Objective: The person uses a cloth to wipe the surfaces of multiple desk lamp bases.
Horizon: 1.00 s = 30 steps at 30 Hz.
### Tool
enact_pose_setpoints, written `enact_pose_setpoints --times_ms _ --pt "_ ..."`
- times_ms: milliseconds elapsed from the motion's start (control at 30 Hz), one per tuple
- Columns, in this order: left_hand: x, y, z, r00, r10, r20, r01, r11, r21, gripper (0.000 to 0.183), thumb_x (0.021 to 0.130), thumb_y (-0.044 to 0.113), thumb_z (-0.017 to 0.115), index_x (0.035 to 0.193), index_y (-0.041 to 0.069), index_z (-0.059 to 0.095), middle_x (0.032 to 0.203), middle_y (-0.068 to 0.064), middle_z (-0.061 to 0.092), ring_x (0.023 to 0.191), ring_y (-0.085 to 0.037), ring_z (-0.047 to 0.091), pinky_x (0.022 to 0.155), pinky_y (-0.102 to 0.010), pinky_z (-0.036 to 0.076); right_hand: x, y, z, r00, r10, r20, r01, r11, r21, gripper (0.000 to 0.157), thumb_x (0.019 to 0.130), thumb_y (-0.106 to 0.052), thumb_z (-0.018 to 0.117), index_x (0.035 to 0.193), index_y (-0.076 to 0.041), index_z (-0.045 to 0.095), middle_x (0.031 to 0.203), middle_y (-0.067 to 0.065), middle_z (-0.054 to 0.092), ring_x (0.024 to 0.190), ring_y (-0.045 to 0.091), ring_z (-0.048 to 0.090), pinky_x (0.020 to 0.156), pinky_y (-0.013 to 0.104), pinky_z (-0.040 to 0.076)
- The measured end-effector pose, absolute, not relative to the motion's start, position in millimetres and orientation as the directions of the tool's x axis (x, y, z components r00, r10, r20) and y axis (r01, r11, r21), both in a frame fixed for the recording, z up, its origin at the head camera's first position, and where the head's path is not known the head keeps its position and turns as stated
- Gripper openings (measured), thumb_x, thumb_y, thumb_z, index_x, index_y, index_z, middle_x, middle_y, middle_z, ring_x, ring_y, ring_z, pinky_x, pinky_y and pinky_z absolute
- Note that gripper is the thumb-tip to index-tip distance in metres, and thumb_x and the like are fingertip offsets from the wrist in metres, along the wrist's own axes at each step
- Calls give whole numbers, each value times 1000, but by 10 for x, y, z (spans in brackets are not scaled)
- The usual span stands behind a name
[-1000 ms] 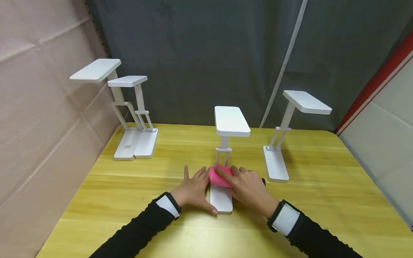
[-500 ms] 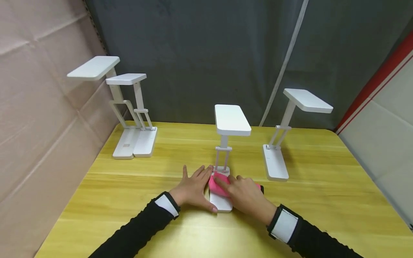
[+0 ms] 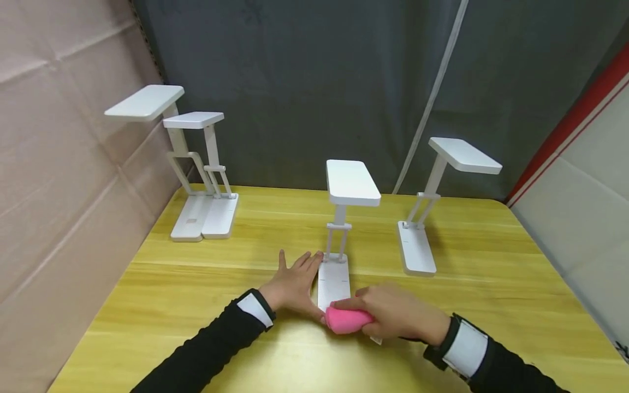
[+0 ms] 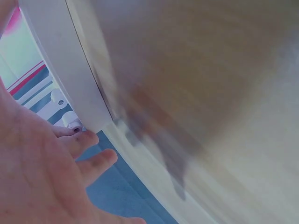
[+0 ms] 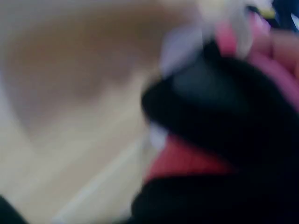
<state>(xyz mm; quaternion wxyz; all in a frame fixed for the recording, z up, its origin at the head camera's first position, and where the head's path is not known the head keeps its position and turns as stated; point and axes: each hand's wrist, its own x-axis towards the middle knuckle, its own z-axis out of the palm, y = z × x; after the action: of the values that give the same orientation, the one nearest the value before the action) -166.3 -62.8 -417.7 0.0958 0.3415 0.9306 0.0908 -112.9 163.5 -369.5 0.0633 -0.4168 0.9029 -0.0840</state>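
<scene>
A white folding desk lamp [image 3: 352, 183] stands at the middle of the table, its flat head raised above its base [image 3: 334, 283]. My left hand [image 3: 294, 285] rests along the base's left edge with fingers spread and mostly straight, the thumb by the front corner. In the left wrist view the fingertips touch the white base [image 4: 70, 60]. My right hand [image 3: 399, 310] grips a bunched pink cloth [image 3: 348, 321] at the base's front end. The blurred right wrist view shows pink cloth [image 5: 187, 161] and black material; the hand's far fingers are hidden.
Two similar white lamps [image 3: 206, 215] stand side by side at the back left. Another lamp [image 3: 417, 248] is at the right. A pale sheet [image 3: 73, 164] borders the left side, and a dark curtain [image 3: 295, 98] hangs behind the wooden table [image 3: 196, 327].
My right hand has drawn the pink cloth along the lamp base toward me, from the hinge to the front end. The left hand stays almost still at the base.
</scene>
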Motion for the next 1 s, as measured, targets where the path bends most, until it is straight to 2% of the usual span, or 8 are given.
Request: enact_pose_setpoints --times_ms 100,267,367,500,567,733,867,1000 --pt "-1673 -626 -4190 -747 656 -106 614 743 265 133 47 81 64 143 9 6 148 -7 16 135 -25 12 93 -72 -3 -1301 1642 -3634 -674 -738 4 -726 662 -188 56 71 -23 67 124 -32 50 79 -11 54 59 4 44 50 24 38" --pt "-1644 -619 -4242 -746 658 -99 611 737 290 131 47 82 62 143 9 9 147 -6 20 134 -26 15 92 -74 0 -1423 1466 -3806 -719 -664 206 -650 747 141 54 74 -26 68 125 -25 50 74 2 58 50 13 46 40 26 37" --pt "-1631 -607 -4262 -744 660 -107 612 737 287 130 48 83 60 143 9 9 148 -6 19 134 -27 16 91 -75 1 -1376 1353 -3923 -706 -681 195 -603 722 339 53 77 -22 65 128 -19 47 77 10 60 50 17 48 37 26 38" --pt "-1656 -598 -4245 -751 652 -107 609 745 272 131 48 83 60 143 11 8 148 -5 17 134 -26 14 91 -74 1 -1287 1264 -3948 -689 -713 131 -594 659 462 56 78 -16 64 130 -13 43 85 15 60 58 21 53 41 27 44" --pt "-1677 -596 -4227 -755 646 -112 605 752 260 132 47 83 60 143 10 8 148 -5 17 135 -25 13 92 -74 1 -1258 1245 -3930 -673 -730 119 -601 634 486 57 77 -15 65 130 -13 44 85 14 59 62 22 55 43 27 45" --pt "-1700 -582 -4172 -755 640 -142 597 761 255 134 47 81 63 142 7 6 148 -7 17 135 -23 10 92 -73 -2 -1181 1260 -3884 -636 -766 93 -643 593 485 54 75 -15 65 126 -15 46 78 9 55 58 19 50 38 23 37" --pt "-1685 -565 -4141 -757 638 -145 597 764 246 135 47 79 66 142 5 6 148 -10 17 135 -24 11 93 -73 -1 -1085 1312 -3838 -616 -783 80 -698 590 406 44 79 -21 64 120 -14 50 76 6 56 56 16 48 39 22 36" --pt "-1675 -561 -4130 -757 635 -153 601 769 217 135 47 78 67 141 3 6 148 -10 15 135 -25 10 94 -72 1 -1032 1393 -3755 -596 -801 64 -758 587 286 29 81 -25 62 110 -19 57 69 1 55 53 14 46 40 24 36"
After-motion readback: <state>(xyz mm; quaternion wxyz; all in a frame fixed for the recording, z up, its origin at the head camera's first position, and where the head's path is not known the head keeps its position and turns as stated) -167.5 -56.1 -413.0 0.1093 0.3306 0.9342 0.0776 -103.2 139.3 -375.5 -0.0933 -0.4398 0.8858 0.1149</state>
